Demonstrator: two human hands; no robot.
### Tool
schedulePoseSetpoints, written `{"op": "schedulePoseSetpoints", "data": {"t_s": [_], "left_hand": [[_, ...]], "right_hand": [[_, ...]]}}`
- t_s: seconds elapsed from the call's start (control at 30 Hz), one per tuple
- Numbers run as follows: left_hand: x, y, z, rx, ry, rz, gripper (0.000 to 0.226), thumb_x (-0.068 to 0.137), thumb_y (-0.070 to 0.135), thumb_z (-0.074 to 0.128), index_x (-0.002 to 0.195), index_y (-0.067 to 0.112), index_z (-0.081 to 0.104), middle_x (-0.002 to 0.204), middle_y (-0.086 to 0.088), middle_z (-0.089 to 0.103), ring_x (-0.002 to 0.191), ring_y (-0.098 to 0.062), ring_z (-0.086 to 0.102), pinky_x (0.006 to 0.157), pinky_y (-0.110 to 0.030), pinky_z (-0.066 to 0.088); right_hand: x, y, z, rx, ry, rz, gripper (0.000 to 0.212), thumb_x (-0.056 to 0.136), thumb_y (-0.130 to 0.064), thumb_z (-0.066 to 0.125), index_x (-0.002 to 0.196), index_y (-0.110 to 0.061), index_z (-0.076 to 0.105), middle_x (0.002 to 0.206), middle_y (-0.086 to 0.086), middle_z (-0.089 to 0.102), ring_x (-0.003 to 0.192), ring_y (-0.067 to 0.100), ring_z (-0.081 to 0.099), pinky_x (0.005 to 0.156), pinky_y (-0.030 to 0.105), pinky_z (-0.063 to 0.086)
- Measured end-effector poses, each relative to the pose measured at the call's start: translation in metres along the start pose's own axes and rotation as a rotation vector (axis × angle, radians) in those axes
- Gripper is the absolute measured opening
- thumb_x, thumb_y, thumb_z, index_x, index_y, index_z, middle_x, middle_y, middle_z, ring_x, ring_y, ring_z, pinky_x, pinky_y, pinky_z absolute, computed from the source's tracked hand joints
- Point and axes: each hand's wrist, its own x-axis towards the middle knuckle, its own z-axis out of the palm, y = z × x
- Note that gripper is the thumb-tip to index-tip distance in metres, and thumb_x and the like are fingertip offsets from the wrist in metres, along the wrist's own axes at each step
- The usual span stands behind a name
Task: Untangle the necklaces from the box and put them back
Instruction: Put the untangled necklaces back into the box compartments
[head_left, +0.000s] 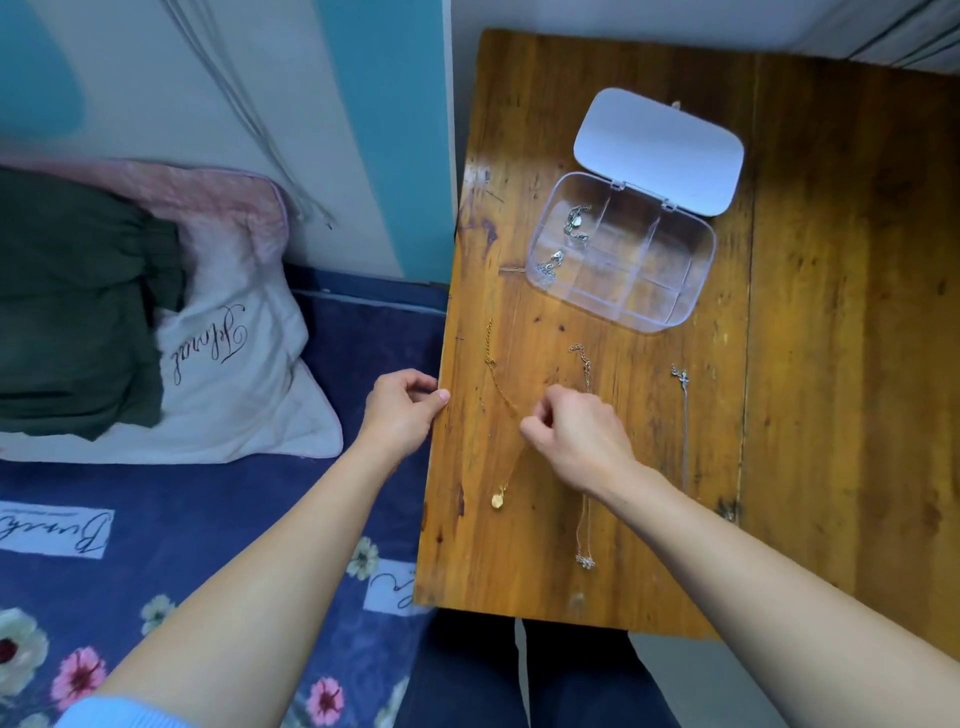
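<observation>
— Gold chain first: where is it relative to the box (621, 249)?

— The gold necklace (500, 410) lies on the tabletop (831, 364) nearer the person than the open clear box, its pendant at the near end. The right hand (576, 441) is pinched on its chain about midway. The left hand (402, 410) is loosely curled at the tabletop's edge, grasping nothing that I can see.

— And the others?

— Two silver necklaces, one (584, 457) passing under the right hand, another (684, 426) further right, both on the near side of the box. More silver pieces (563, 239) sit in the box's left compartments.

— What could go wrong?

— I'd judge a lift from mid-chain could drag gold across the neighbouring silver and knot them again, or swing the pendant off the edge toward the bed (156, 519)
</observation>
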Motion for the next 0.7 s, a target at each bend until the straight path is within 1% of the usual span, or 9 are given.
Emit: {"op": "schedulePoseSetpoints", "data": {"t_s": [0.07,0.13,0.2,0.27,0.37,0.43,0.5,0.6,0.7], "left_hand": [[0.000,0.007,0.001,0.098,0.061,0.061,0.007,0.086,0.019,0.069,0.088,0.025,0.066,0.082,0.007,0.067,0.080,-0.011,0.064,0.067,-0.025,0.049],[0.001,0.018,0.002,0.173,0.141,0.118,0.008,0.086,0.016,0.065,0.091,0.022,0.067,0.087,0.005,0.067,0.085,-0.014,0.063,0.072,-0.028,0.047],[0.002,0.035,0.006,0.226,0.223,0.186,0.014,0.087,0.015,0.061,0.100,0.016,0.068,0.098,-0.001,0.067,0.091,-0.018,0.062,0.075,-0.030,0.047],[0.002,0.057,0.011,0.246,0.267,0.283,0.021,0.089,0.016,0.058,0.108,0.013,0.066,0.106,-0.007,0.064,0.096,-0.022,0.061,0.080,-0.033,0.049],[0.004,0.097,0.027,0.212,0.232,0.406,0.028,0.093,0.022,0.056,0.118,0.012,0.062,0.112,-0.009,0.063,0.101,-0.024,0.060,0.087,-0.037,0.050],[0.008,0.123,0.040,0.122,0.161,0.412,0.035,0.095,0.027,0.054,0.126,0.012,0.058,0.114,-0.008,0.063,0.101,-0.023,0.059,0.091,-0.035,0.048],[0.014,0.142,0.052,0.076,0.102,0.374,0.043,0.096,0.031,0.052,0.134,0.011,0.052,0.117,-0.007,0.062,0.104,-0.022,0.056,0.093,-0.032,0.043],[0.023,0.154,0.064,0.058,0.098,0.307,0.039,0.096,0.026,0.052,0.132,0.009,0.055,0.119,-0.012,0.065,0.110,-0.029,0.058,0.097,-0.036,0.045],[0.028,0.151,0.070,0.007,0.115,0.251,0.031,0.094,0.021,0.056,0.124,0.012,0.059,0.109,-0.013,0.068,0.100,-0.033,0.064,0.092,-0.046,0.052]], "right_hand": [[-0.002,0.003,-0.014,0.267,0.101,0.027,0.013,0.075,-0.022,0.063,0.064,-0.018,0.058,0.062,-0.004,0.060,0.063,0.018,0.055,0.058,0.030,0.039],[-0.004,0.005,-0.033,0.498,0.168,0.068,0.013,0.068,-0.014,0.067,0.056,-0.014,0.059,0.055,0.001,0.063,0.054,0.014,0.053,0.055,0.029,0.043],[-0.006,0.007,-0.052,0.683,0.182,0.091,0.014,0.067,-0.004,0.067,0.056,-0.011,0.060,0.049,0.002,0.062,0.046,0.012,0.051,0.049,0.028,0.043],[-0.006,0.009,-0.072,0.808,0.177,0.072,0.019,0.072,0.007,0.065,0.065,-0.010,0.064,0.047,-0.001,0.061,0.044,0.011,0.054,0.044,0.024,0.045],[-0.008,0.011,-0.107,0.876,0.190,-0.006,0.022,0.077,0.012,0.063,0.074,-0.009,0.070,0.056,0.001,0.065,0.051,0.012,0.062,0.044,0.021,0.048],[-0.009,0.014,-0.131,0.877,0.221,-0.057,0.023,0.078,0.010,0.061,0.073,-0.009,0.072,0.059,0.000,0.068,0.056,0.014,0.066,0.047,0.022,0.052],[-0.009,0.017,-0.155,0.877,0.259,-0.094,0.023,0.079,0.008,0.059,0.074,-0.010,0.073,0.061,0.000,0.069,0.060,0.016,0.069,0.050,0.023,0.055],[-0.004,0.025,-0.185,0.898,0.317,-0.115,0.024,0.080,0.003,0.058,0.074,-0.014,0.074,0.064,0.000,0.070,0.064,0.018,0.070,0.051,0.023,0.055],[0.008,0.033,-0.203,0.896,0.351,-0.108,0.020,0.081,-0.002,0.059,0.078,-0.015,0.074,0.068,0.001,0.071,0.069,0.020,0.071,0.055,0.023,0.055]]}}
